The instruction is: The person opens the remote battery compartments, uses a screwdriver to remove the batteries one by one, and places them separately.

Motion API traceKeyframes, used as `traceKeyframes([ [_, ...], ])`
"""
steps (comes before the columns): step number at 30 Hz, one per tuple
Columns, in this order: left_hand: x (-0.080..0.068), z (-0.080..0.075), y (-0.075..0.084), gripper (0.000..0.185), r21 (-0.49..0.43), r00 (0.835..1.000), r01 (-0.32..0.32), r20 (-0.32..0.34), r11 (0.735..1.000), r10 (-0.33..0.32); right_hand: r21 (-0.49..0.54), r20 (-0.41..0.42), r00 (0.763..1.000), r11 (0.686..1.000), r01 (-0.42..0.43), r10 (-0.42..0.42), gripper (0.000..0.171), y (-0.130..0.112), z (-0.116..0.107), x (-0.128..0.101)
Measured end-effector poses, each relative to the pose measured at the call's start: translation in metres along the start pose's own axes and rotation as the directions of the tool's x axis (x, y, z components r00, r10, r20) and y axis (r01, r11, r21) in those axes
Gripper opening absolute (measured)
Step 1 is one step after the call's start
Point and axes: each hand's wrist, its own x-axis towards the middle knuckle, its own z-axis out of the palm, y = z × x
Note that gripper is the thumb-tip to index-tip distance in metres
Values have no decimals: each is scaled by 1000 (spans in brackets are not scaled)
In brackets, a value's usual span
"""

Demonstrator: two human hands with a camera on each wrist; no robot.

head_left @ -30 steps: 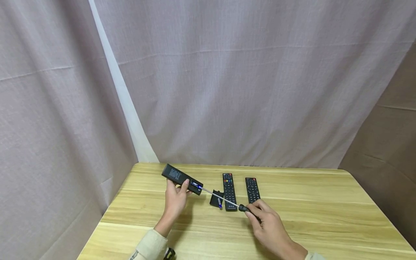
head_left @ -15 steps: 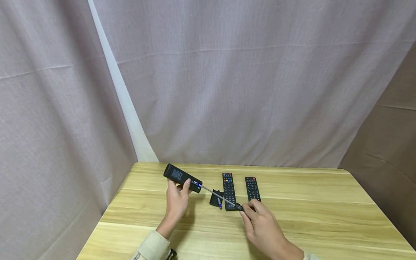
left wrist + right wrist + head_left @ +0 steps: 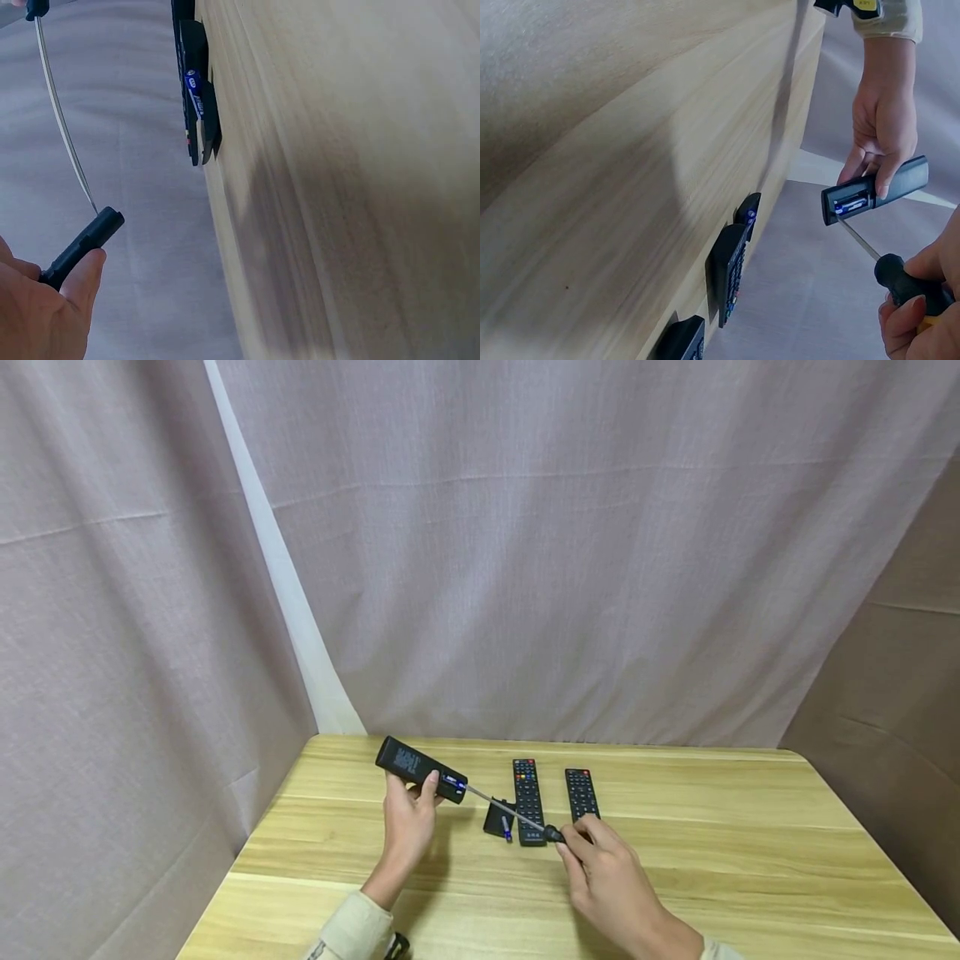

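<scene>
My left hand (image 3: 408,831) grips a black remote control (image 3: 405,760) above the table, its back turned up and the battery compartment uncovered. A blue battery (image 3: 853,204) lies in that compartment in the right wrist view. With my right hand (image 3: 611,881) I hold a screwdriver (image 3: 506,808) by its black handle (image 3: 907,285). The long metal shaft points left, and its tip is at the compartment's end by the battery; whether it touches the battery I cannot tell. On the table, a loose blue battery (image 3: 506,829) rests on a small black cover (image 3: 495,817).
Two more black remotes lie buttons up on the wooden table (image 3: 712,843): a longer one (image 3: 528,793) beside the cover, and a shorter one (image 3: 582,792) partly behind my right hand. Grey curtains (image 3: 525,568) hang behind the table. A dark wrist device (image 3: 397,946) shows by my left sleeve.
My right hand and the screwdriver have shifted slightly left and up since a second ago. The held remote has tilted a little, and its compartment end sits slightly higher.
</scene>
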Motion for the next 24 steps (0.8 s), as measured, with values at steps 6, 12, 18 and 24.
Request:
traceKeyframes([
  [6,-2,1,-1,33,48,999,-31,12,998,30,-20,13,998,998,56,-56,15,2,2,1],
  [12,-2,3,-2,32,69,999,-51,18,996,50,-35,0,986,986,166,-166,47,5,5,3],
  [18,0,3,-4,34,12,1000,-30,5,999,30,7,-4,996,996,87,-87,18,11,6,3],
  [24,1,0,-4,37,-44,1000,13,-5,999,-13,99,-48,998,994,36,-31,28,21,10,-2],
])
